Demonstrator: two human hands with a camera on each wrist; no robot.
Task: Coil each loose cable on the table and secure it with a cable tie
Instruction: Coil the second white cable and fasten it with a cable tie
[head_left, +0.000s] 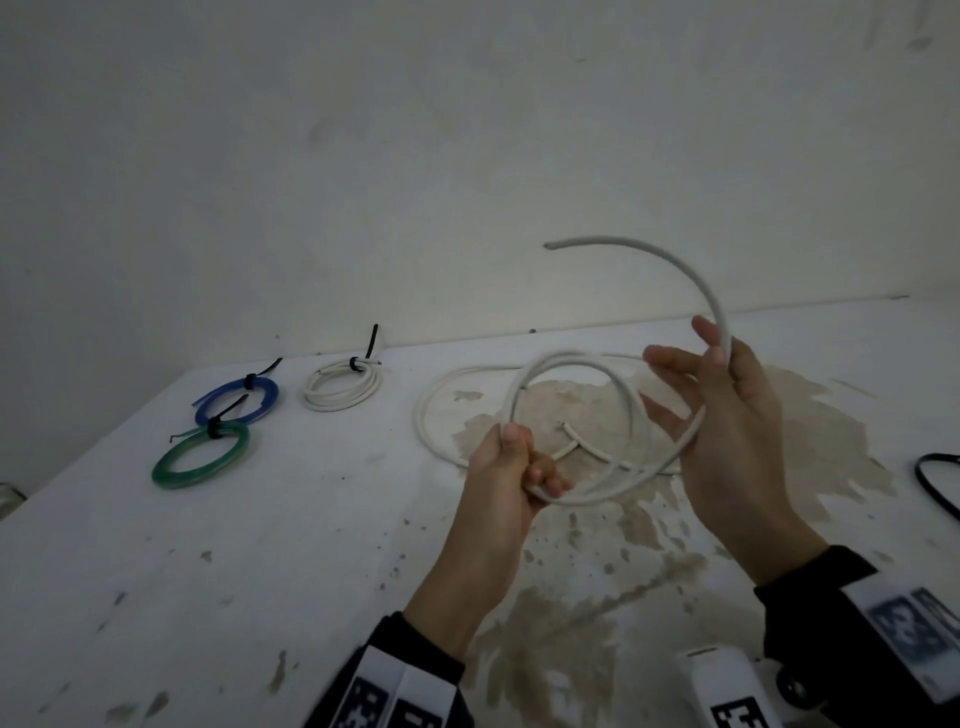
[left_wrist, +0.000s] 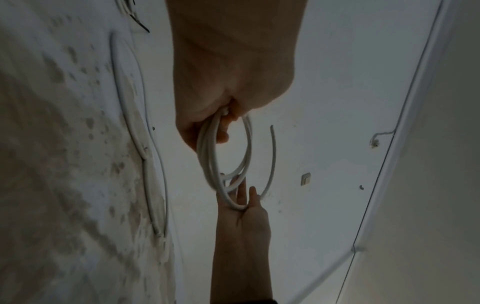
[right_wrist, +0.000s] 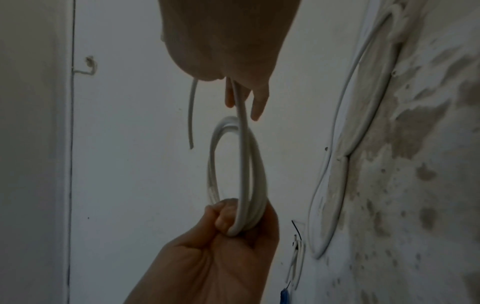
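White cable (head_left: 613, 240), wound in loose loops, hangs between both hands: left hand (head_left: 511, 473) fingers (head_left: 545, 475) clench its lower edge, right hand (head_left: 727, 431) fingers (head_left: 670, 364) lie straight and slack around the strand, free end arching above them

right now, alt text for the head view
Left hand grips a half-coiled cable above the table; right hand supports its free end. Tied blue coil, green coil and white coil lie at left, a loose cable behind.
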